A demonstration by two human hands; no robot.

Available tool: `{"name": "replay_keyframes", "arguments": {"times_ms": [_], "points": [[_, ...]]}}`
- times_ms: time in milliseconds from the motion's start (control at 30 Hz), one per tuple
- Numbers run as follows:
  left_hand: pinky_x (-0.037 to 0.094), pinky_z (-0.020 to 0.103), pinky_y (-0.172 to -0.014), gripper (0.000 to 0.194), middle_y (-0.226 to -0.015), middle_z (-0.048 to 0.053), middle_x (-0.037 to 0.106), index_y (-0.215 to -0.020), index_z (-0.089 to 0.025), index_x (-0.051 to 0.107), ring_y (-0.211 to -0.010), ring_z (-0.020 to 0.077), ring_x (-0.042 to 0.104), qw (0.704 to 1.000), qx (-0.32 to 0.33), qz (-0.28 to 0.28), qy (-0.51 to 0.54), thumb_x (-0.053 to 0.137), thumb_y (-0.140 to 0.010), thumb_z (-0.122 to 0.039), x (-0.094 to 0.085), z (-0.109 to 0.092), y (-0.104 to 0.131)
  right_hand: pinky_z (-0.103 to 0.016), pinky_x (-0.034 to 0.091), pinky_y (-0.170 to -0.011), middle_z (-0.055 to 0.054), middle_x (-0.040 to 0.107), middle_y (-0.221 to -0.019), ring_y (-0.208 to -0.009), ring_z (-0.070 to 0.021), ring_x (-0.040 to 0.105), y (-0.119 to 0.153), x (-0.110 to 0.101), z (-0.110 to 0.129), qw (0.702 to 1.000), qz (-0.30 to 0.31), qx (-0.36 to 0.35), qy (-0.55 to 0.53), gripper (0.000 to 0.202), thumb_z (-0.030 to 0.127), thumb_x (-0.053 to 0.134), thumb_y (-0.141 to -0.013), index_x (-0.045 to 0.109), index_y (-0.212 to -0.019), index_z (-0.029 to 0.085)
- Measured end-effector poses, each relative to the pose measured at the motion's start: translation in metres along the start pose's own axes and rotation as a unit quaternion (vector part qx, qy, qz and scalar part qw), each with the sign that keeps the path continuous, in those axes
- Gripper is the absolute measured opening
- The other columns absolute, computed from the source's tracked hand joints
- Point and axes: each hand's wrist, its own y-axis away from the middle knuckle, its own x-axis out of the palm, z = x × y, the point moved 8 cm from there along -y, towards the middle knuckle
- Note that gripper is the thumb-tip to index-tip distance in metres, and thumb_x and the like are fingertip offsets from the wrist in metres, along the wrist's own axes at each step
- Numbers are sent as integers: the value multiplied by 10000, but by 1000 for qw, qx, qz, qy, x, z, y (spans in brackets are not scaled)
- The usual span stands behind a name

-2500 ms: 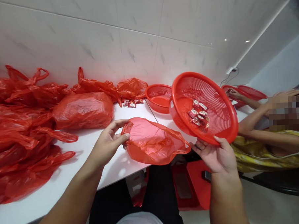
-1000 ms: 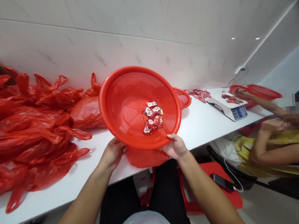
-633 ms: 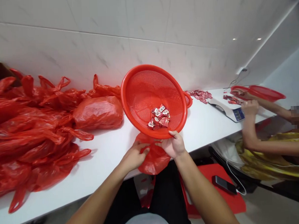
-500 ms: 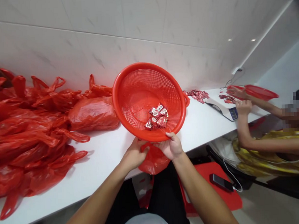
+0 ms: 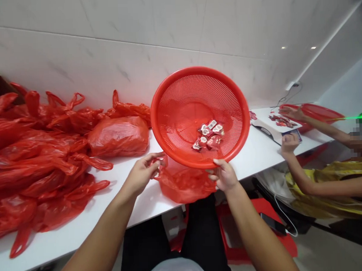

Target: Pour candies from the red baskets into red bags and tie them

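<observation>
A red mesh basket (image 5: pixel 180 111) is tilted toward me above the table's front edge, with several small wrapped candies (image 5: pixel 209 135) lying at its lower side. My right hand (image 5: pixel 226 175) grips the basket's near rim, thumb on top; its other fingers are at the edge of a red plastic bag (image 5: pixel 186 187). Below the basket, that bag hangs spread open at the table edge. My left hand (image 5: pixel 143 173) pinches the bag's left side between thumb and fingers. Part of the bag's mouth is hidden behind the basket.
Filled red plastic bags (image 5: pixel 44 157) are heaped at the left on the white table (image 5: pixel 124 206). To the right, a person's hand (image 5: pixel 291 142) rests near a scale (image 5: pixel 266 127) and wrapped candies (image 5: pixel 282 121). A phone (image 5: pixel 271 223) lies on a red stool (image 5: pixel 262 206).
My left hand has moved left, pulling the bag wider. The basket has shifted right and nearer, still in my right hand. The candies remain inside it.
</observation>
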Motion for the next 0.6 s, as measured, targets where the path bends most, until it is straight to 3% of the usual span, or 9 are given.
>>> {"name": "replay_keyframes", "arguments": {"times_ms": [100, 200, 333, 467, 600], "points": [[450, 199, -499, 358, -991, 69, 765, -1122, -165, 750, -459, 19, 450, 995, 1, -21, 102, 820, -770, -166, -18, -12, -6, -179, 267, -351, 58, 475, -493, -425, -83, 406, 2, -20, 16, 991, -68, -52, 103, 339, 361, 789, -679, 492, -605, 215], [506, 205, -522, 434, -1104, 116, 763, -1170, -144, 735, -481, 21, 489, 983, -41, 9, 178, 802, -747, -75, -15, -17, -14, -205, 309, -370, 61, 423, -453, -414, -77, 368, 4, -28, 22, 983, -92, -69, 140, 363, 352, 777, -685, 473, -535, 220], [541, 181, -564, 444, -1222, 177, 723, -1185, -121, 694, -566, 41, 577, 959, -105, 3, 261, 719, -756, -8, -2, -12, -25, -232, 390, -435, 50, 506, -500, -470, -103, 442, 7, -32, 30, 971, -127, -102, 177, 271, 328, 772, -693, 551, -579, 217], [588, 216, -625, 395, -1146, 191, 726, -1174, -102, 662, -672, 104, 665, 934, -148, -2, 325, 647, -787, -25, 7, 0, -36, -238, 386, -470, 57, 511, -515, -498, -105, 436, 6, -34, 34, 959, -130, -132, 215, 272, 287, 760, -729, 551, -569, 219], [583, 217, -608, 364, -1122, 197, 730, -1197, -85, 673, -700, 123, 685, 930, -161, -8, 331, 640, -835, -61, 8, 7, -39, -236, 447, -551, 54, 561, -578, -566, -115, 492, 5, -38, 33, 949, -130, -163, 235, 221, 284, 744, -771, 597, -620, 220]]}}
